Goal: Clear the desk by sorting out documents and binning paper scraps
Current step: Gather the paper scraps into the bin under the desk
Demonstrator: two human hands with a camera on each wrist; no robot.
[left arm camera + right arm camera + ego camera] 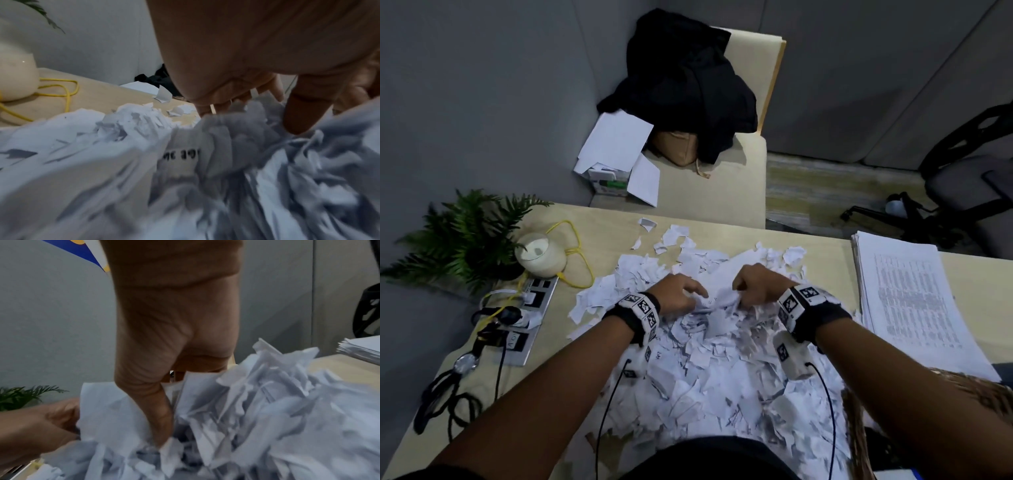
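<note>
Both the left hand (679, 295) and right hand (758, 287) clutch one crumpled sheet (717, 295), its length spanning left-right.

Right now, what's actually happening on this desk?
A person is working with both bare hands in a big heap of torn paper scraps that covers the middle of the desk. The left hand and the right hand each grip the same crumpled sheet at the top of the heap. A neat stack of printed documents lies to the right. No bin is in view, and most scraps remain on the desk.
</note>
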